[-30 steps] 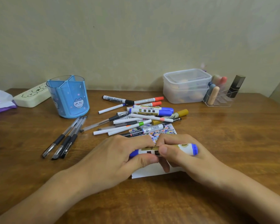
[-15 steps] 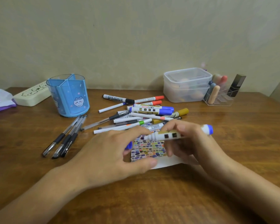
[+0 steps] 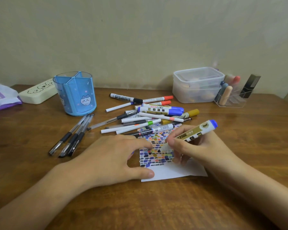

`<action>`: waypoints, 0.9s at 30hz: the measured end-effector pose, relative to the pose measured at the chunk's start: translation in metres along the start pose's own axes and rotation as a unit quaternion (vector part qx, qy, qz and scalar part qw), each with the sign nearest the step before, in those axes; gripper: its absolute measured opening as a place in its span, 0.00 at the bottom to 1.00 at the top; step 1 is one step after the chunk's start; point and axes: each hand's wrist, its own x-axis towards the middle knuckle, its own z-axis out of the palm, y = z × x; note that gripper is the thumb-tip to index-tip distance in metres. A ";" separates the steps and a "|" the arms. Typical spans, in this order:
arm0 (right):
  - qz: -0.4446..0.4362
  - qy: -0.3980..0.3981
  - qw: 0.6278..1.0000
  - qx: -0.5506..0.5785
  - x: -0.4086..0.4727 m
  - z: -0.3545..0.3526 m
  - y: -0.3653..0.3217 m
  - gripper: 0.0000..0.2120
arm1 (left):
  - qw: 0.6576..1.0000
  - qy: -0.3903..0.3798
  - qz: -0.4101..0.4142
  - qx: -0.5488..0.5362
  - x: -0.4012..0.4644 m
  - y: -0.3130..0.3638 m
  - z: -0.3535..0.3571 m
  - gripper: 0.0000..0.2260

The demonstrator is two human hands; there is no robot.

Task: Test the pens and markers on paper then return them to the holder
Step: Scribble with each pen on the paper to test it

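Two hands are at work over the paper [image 3: 173, 171]. The fingers [image 3: 175, 143] of the right hand [image 3: 201, 146] are curled round a blue-ended marker [image 3: 196, 132], which is held tilted with its uncapped tip lowered onto the patch of coloured test marks. The left hand [image 3: 110, 160] is laid on the sheet's near left edge, thumb pressed on the white margin; a hint of blue is glimpsed under its curled fingers, perhaps the cap, but that cannot be told for sure.

The testing step is judged to be in hand: a stroke with this marker is about to be made or is being made. Next, a short mark is called for, then the marker must be capped and carried to the blue holder [image 3: 75, 95], which stands upright well to the left and appears empty.

Beyond the sheet a loose heap of pens and markers [image 3: 150, 113] is spread on the table [image 3: 40, 163], and three black gel pens [image 3: 71, 138] are lined up just in front of the holder. Most of the task is therefore judged to remain. Care is needed so the sheet is not dragged.
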 end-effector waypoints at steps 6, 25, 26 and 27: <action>0.007 -0.012 0.997 -0.078 0.003 -0.004 0.006 0.03 | 1.000 -0.021 0.009 0.010 0.001 -0.002 0.000 0.32; 0.000 -0.023 0.980 -0.196 0.003 -0.005 0.004 0.05 | 1.000 -0.028 0.007 0.008 0.004 -0.008 0.004 0.33; -0.002 -0.023 0.980 -0.198 0.003 -0.004 0.003 0.06 | 1.000 -0.026 0.007 0.005 0.004 -0.008 0.004 0.33; -0.005 -0.021 0.980 -0.200 0.003 -0.003 0.003 0.07 | 1.000 -0.025 0.009 0.003 0.004 -0.008 0.004 0.33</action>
